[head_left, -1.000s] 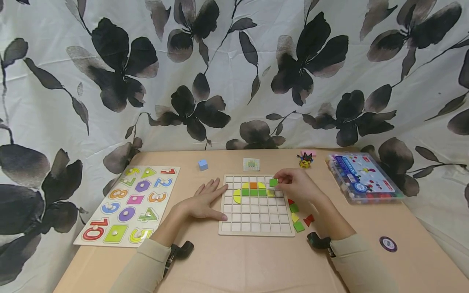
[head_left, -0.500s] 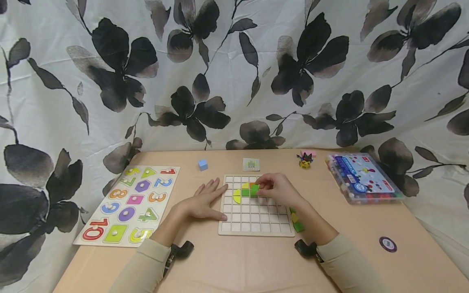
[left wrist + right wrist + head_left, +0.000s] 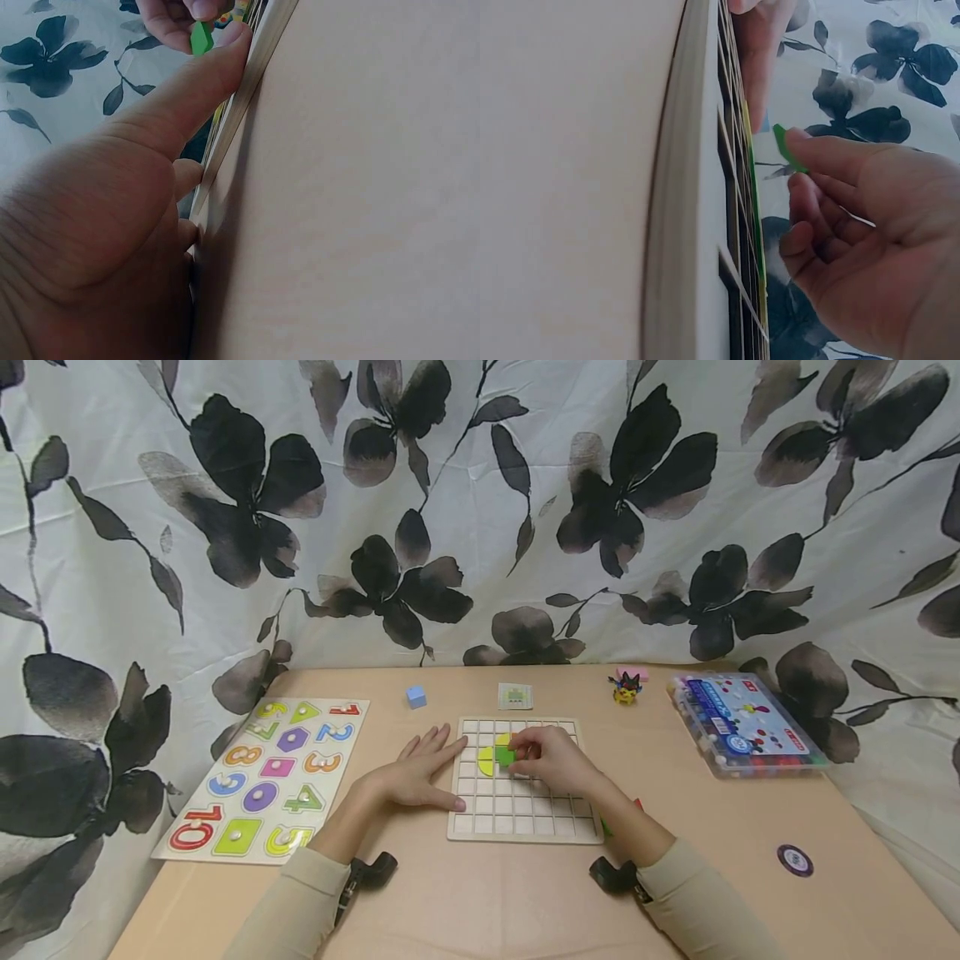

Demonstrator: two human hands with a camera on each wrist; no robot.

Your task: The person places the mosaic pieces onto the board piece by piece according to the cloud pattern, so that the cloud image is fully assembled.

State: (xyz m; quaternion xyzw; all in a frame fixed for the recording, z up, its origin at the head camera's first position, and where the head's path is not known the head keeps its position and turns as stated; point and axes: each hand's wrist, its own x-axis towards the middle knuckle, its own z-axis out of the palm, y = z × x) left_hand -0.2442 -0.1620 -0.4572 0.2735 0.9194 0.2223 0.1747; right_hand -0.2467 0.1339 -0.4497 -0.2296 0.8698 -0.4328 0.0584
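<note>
A white grid board lies mid-table, with yellow pieces set in its upper left cells. My right hand is over the board and pinches a green square tile between thumb and fingers. In the right wrist view, the tile is held clear of the board's surface. That hand hides the orange piece and much of the row seen earlier. My left hand rests at the board's left edge, fingers spread, thumb on the frame.
To the left lies a number-and-shape puzzle board. Behind the grid are a blue cube, a pattern card and a small figurine. A clear plastic box and a round disc are at right. My right forearm mostly covers loose tiles.
My right hand has moved left across the board from its upper right corner, carrying the green tile. My left hand has stayed in place.
</note>
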